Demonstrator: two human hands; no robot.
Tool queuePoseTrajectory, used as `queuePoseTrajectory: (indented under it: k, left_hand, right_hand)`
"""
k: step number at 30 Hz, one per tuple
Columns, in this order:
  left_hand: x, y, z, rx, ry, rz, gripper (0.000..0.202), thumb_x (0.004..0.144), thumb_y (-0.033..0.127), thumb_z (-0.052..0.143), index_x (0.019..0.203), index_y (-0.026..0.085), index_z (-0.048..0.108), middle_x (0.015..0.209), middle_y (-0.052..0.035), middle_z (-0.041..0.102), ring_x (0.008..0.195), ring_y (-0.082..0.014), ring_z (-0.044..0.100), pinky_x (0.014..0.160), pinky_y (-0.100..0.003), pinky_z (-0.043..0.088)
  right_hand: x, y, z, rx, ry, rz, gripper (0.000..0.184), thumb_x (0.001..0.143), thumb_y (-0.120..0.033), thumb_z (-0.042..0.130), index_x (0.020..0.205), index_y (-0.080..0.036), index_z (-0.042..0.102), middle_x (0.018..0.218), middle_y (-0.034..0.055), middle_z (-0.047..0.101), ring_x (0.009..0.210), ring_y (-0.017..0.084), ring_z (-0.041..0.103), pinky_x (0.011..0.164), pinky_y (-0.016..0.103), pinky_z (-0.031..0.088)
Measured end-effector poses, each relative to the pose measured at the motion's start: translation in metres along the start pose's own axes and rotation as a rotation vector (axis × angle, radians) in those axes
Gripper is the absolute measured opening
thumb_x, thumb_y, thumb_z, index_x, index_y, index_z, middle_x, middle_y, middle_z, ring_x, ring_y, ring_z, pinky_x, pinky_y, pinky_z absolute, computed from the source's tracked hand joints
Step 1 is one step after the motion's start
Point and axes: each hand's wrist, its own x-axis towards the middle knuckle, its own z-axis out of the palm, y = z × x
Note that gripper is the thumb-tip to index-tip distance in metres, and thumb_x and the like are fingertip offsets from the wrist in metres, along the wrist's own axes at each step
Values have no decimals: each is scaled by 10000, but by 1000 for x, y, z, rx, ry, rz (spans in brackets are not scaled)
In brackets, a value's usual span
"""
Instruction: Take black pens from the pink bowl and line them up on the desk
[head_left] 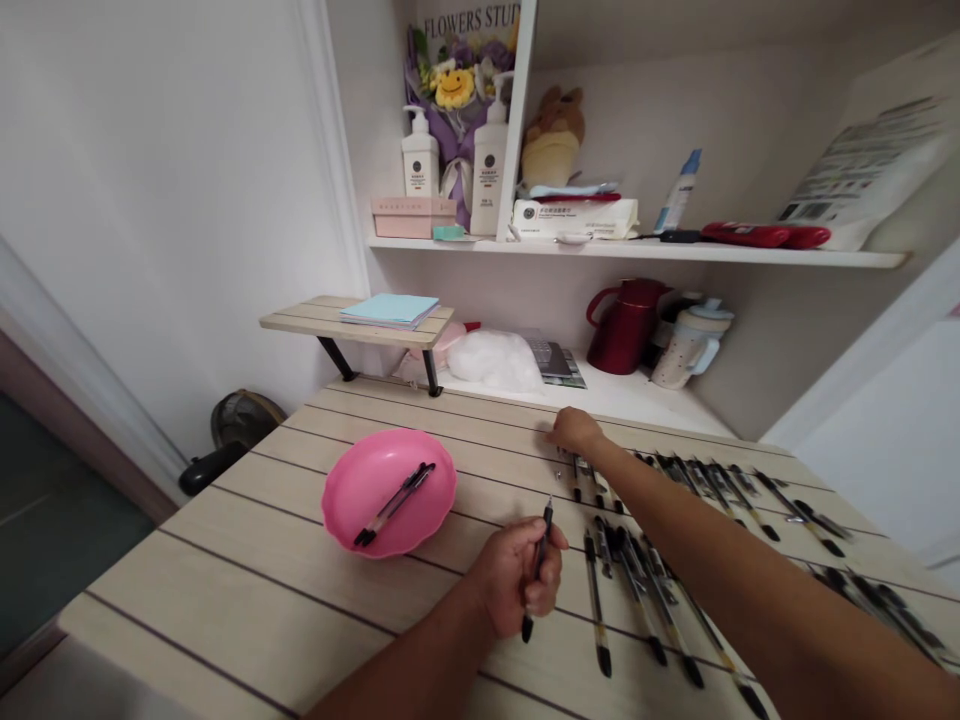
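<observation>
My left hand (514, 575) is closed round a black pen (547, 522), held upright with its bare writing tip pointing up and its dark end below the fingers. Farther back, my right hand (577, 432) reaches across to the top of a row of small pen parts (577, 480). Its fingers are curled, and whatever they grip is hidden. Several pens with clear barrels and black ends (598, 605) lie on the table just right of my left hand. A pink bowl (341, 510) on the left has a few pens (397, 503) in it.
More pens (799, 515) and caps lie in rows at the right, partly behind my right forearm. A small raised stand (300, 315) carries blue paper (394, 308) at the back left. A red jug (628, 325) and a pale bottle (686, 345) stand beneath the shelf (660, 250).
</observation>
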Motion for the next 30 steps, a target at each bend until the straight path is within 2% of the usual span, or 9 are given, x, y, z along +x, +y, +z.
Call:
queuePoseTrajectory:
  k: [5,17,24,30]
  left_hand:
    - [-1,0,2,12,-7,0,229,787,362,462,790,153,557,459,54,435,287,-42,259,347,-204,85]
    - [-2,1,3,30,-24,-24,231,797,349,446,781,151,563,456,50,443,281,-46,268,342,-212,90]
    - [-2,2,4,35,-12,-31,239,795,357,443,777,148,560,457,50,441,287,-44,262,351,-212,82]
    - [-2,1,3,30,-31,-13,243,792,368,456,789,147,557,466,53,438,291,-39,263,355,-208,77]
  right_hand:
    - [0,-2,4,-65,11,1,373,686,-297,624,988,-79,641,1040,191,629,925,236,607,725,265,442]
    - [-5,-11,10,-120,13,-5,350,732,-280,579,1019,-87,630,1061,192,619,973,240,588,775,289,431]
    - [-8,-3,-7,-120,53,-7,317,787,-236,480,1027,-87,623,1075,203,605,949,250,590,740,300,430]
    - [-24,4,-18,-112,35,-93,220,749,-253,508,890,-198,668,981,88,656,923,203,591,708,252,420]
